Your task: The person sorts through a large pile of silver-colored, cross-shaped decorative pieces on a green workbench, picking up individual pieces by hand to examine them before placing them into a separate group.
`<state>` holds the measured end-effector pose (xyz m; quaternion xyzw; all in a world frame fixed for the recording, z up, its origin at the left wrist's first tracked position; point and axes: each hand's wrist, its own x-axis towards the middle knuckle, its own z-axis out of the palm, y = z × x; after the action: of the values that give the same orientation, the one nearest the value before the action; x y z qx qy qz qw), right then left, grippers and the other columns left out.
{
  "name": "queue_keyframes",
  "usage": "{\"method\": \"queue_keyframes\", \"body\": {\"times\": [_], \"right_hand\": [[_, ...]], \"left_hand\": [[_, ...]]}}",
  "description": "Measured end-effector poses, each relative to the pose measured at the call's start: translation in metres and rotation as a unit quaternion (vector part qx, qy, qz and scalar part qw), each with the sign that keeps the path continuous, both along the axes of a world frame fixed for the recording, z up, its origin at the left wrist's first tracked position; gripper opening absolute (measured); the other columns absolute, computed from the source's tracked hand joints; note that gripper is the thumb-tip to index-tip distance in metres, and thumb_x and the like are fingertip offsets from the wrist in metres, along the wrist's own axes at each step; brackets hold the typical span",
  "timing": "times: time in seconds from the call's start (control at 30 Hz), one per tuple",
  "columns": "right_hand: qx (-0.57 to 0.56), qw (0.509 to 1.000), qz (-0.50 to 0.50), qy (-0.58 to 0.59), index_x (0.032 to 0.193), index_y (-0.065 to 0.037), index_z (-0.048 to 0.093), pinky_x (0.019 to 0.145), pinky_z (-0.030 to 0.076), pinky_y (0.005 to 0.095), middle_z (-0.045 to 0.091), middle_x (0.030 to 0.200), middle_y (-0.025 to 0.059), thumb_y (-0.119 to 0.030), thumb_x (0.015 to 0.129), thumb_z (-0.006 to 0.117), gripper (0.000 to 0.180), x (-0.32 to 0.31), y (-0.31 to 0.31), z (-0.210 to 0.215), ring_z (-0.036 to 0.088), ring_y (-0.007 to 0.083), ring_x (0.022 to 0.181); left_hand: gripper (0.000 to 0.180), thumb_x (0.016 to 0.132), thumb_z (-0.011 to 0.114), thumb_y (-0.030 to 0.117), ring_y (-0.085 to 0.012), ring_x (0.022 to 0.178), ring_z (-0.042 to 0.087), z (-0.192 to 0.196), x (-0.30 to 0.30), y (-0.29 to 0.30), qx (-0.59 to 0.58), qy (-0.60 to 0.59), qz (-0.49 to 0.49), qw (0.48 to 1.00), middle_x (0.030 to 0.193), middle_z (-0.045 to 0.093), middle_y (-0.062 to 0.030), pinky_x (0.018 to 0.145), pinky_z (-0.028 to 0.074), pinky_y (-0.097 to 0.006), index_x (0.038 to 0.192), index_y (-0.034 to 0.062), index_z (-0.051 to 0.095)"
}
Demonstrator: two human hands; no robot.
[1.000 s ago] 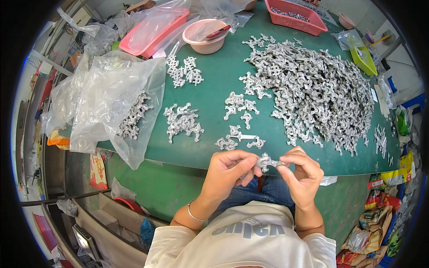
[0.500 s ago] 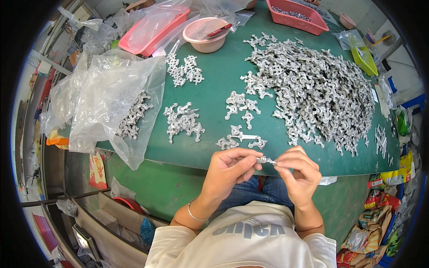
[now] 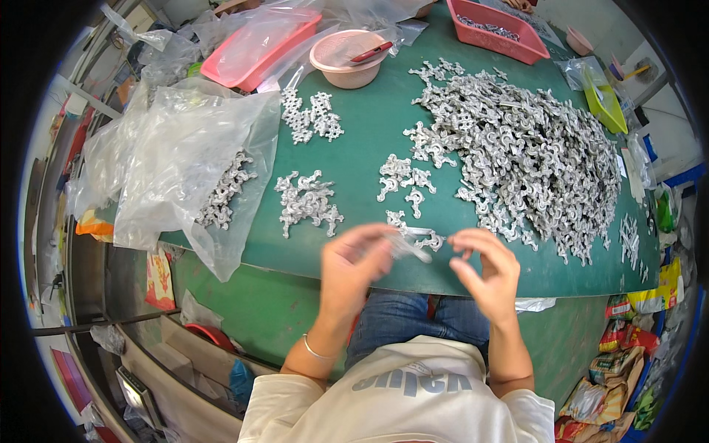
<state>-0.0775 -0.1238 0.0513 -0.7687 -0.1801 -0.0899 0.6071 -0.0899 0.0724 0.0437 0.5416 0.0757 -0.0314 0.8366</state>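
My left hand (image 3: 356,260), blurred by motion, pinches a small silver metal part (image 3: 410,249) over the near edge of the table. Its outline is smeared, so I cannot make out its exact shape. My right hand (image 3: 488,269) is just right of it, thumb and fingers apart and holding nothing. Beyond my hands lie a few loose silver metal castings (image 3: 436,241), partly hidden by my left hand. Farther off sits another small group of castings (image 3: 405,176). A large heap of similar castings (image 3: 539,162) fills the right side of the green table (image 3: 362,133).
Two smaller clusters of castings (image 3: 309,199) lie to the left, beside a clear plastic bag (image 3: 177,155) partly covering more. At the back stand a pink bowl (image 3: 347,70) with a red-and-black tool and pink trays (image 3: 509,46). A yellow-green tray (image 3: 605,107) is at right.
My hands have come apart. The left has moved left with the metal part; the right has let go, its thumb and fingers now apart.
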Motion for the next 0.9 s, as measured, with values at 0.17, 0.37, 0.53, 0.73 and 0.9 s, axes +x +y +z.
{"method": "queue_keyframes", "body": {"times": [0.17,0.37,0.53,0.73,0.9], "right_hand": [[-0.166,0.981,-0.094,0.039,0.093,-0.001,0.062,0.068,0.043,0.0304,0.06,0.088,0.0111,-0.003,0.072,0.062,0.02,0.048,0.001,-0.035,0.054,0.0228,0.074],[-0.374,0.913,-0.137,-0.086,0.087,0.003,0.059,0.077,0.038,0.0374,0.056,0.09,0.0121,-0.008,0.071,0.063,0.019,0.082,0.028,-0.062,0.048,0.0295,0.089],[-0.282,0.943,-0.167,-0.05,0.082,0.003,0.059,0.066,0.043,0.0369,0.059,0.075,0.0127,-0.002,0.072,0.061,0.011,0.079,0.018,-0.066,0.054,0.0281,0.072],[0.062,0.98,-0.084,0.167,0.09,0.004,0.061,0.062,0.044,0.0191,0.065,0.083,0.009,0.001,0.079,0.059,0.012,0.03,0.017,-0.029,0.055,0.0055,0.067],[0.039,0.991,-0.074,0.105,0.087,0.003,0.063,0.062,0.045,0.0232,0.063,0.078,0.0097,0.006,0.073,0.062,0.014,0.001,0.019,-0.002,0.056,0.0122,0.067]], "left_hand": [[0.015,0.081,0.056,0.004,-0.003,0.055,0.046,-0.037,0.04,0.073,0.235,-0.029,0.241,0.941,0.068,0.057,0.0008,0.049,0.037,-0.017,0.094,-0.0003,0.063],[0.02,0.079,0.057,0.002,-0.0107,0.067,0.051,-0.044,0.052,0.086,0.498,-0.07,0.319,0.804,0.087,0.058,-0.0075,0.059,0.043,-0.024,0.098,0.0,0.061],[0.023,0.077,0.058,0.0,-0.0096,0.066,0.049,-0.032,0.037,0.06,0.489,-0.124,0.296,0.811,0.093,0.056,-0.0063,0.06,0.041,-0.022,0.1,0.0016,0.06],[0.026,0.078,0.057,-0.003,-0.0042,0.058,0.048,-0.009,0.011,-0.005,0.252,-0.118,0.072,0.958,0.088,0.056,-0.0049,0.051,0.04,-0.017,0.104,-0.0011,0.057],[0.027,0.077,0.058,-0.004,-0.0049,0.057,0.048,-0.001,0.008,-0.021,0.066,-0.093,-0.036,0.993,0.079,0.058,-0.0062,0.048,0.037,-0.017,0.104,-0.0045,0.057]]}}
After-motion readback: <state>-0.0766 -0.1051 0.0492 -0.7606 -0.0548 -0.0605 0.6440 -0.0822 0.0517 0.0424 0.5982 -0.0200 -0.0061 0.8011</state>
